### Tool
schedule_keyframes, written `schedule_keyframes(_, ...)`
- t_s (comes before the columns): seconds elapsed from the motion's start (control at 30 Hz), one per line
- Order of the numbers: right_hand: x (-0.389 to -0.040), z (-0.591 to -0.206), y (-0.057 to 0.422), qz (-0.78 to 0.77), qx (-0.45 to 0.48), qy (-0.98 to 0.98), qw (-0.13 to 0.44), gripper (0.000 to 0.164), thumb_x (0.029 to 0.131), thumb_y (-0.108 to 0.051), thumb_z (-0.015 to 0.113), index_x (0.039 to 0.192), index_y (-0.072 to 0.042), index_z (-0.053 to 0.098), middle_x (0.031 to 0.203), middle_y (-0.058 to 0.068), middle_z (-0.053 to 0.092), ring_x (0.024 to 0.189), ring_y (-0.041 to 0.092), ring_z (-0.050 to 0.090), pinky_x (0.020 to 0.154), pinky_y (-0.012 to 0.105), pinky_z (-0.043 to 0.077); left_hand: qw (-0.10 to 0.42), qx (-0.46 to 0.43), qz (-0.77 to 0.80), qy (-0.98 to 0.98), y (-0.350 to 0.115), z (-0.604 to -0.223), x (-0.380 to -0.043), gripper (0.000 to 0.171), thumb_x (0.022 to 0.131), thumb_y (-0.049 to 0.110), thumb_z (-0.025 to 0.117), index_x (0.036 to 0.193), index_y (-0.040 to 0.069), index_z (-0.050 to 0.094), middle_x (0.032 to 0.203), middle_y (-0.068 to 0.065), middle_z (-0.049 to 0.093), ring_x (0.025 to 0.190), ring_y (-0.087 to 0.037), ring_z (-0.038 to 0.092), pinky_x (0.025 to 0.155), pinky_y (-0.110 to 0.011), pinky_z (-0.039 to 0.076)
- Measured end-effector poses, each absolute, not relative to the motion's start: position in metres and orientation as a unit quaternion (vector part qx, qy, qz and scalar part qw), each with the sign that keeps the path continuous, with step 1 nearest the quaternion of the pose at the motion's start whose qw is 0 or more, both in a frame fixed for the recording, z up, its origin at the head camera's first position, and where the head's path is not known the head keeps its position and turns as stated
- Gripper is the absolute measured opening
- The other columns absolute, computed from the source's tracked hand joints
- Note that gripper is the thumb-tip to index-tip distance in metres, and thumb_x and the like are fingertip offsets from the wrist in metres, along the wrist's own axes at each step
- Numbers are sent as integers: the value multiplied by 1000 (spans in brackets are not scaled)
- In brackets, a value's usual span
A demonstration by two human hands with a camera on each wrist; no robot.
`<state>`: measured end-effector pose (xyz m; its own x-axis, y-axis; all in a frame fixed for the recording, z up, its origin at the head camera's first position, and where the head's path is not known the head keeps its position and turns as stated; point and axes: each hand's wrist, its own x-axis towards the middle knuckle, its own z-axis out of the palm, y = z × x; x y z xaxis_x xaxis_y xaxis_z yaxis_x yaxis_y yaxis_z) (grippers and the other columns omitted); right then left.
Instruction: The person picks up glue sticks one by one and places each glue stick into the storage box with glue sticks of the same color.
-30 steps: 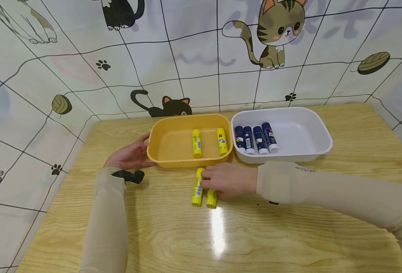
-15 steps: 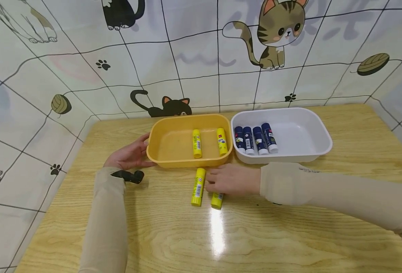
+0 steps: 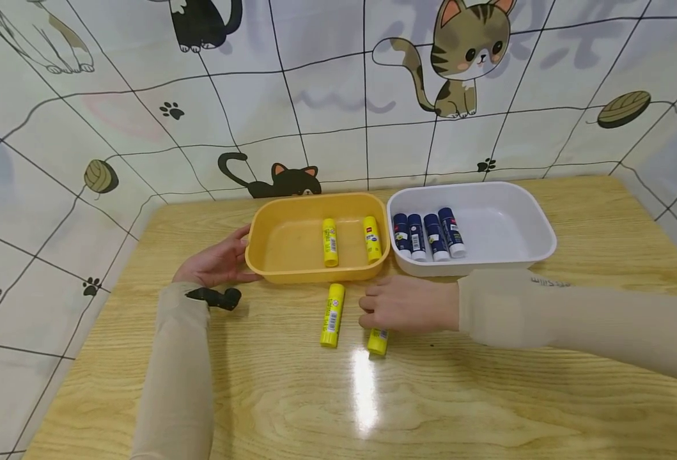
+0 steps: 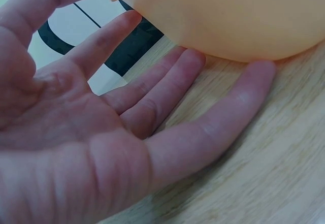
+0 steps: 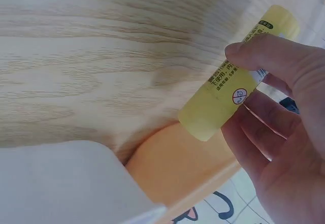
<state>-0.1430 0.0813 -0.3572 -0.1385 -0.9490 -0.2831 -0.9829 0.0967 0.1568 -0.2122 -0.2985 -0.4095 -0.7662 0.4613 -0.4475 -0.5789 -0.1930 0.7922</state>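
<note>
My right hand (image 3: 412,303) pinches a yellow glue stick (image 5: 216,97) between thumb and fingers, close in front of where two boxes meet. In the head view only the lower end of that stick shows below the hand. A second yellow glue stick (image 3: 332,316) lies on the table to the left of it. The left hand (image 3: 211,260) rests with spread, fairly straight fingers against the left side of the yellow box (image 3: 315,276); its fingertips (image 4: 261,71) meet the box wall near the table.
Inside the yellow box lie two yellow glue sticks (image 3: 330,243). Beside it on the right stands a white box (image 3: 476,267) with several dark blue glue sticks (image 3: 435,237) at its left end. A cat-patterned cloth (image 3: 338,96) rises behind the wooden table (image 3: 292,396).
My right hand has slid to the right with its yellow glue stick, away from the other yellow stick on the table. The left hand has stayed against the yellow box.
</note>
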Motion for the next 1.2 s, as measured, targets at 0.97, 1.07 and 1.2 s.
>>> schedule_keyframes(0.97,-196,-283,88,82,-580,809,44,27,81,1,73,105,-11,69,102,5,63,90,22,58,79,35,52,336,-56,770,540,-299,-409,-212,55,106,18,36,155,30,14,146,-5,30,123,-23,43,98,-59,38)
schedule_keyframes(1.07,-207,-280,83,80,-567,819,47,27,82,1,72,107,-11,71,103,6,64,89,23,58,79,35,53,337,-54,768,542,-299,-409,-211,55,106,18,35,155,30,14,145,-5,32,122,-22,44,98,-59,38)
schedule_keyframes(1.2,-218,-282,75,95,-556,824,56,27,82,2,72,105,-12,73,100,6,65,86,24,57,78,36,52,338,-50,768,542,-299,-409,-211,55,106,19,35,155,30,14,144,-5,32,121,-22,44,97,-58,41)
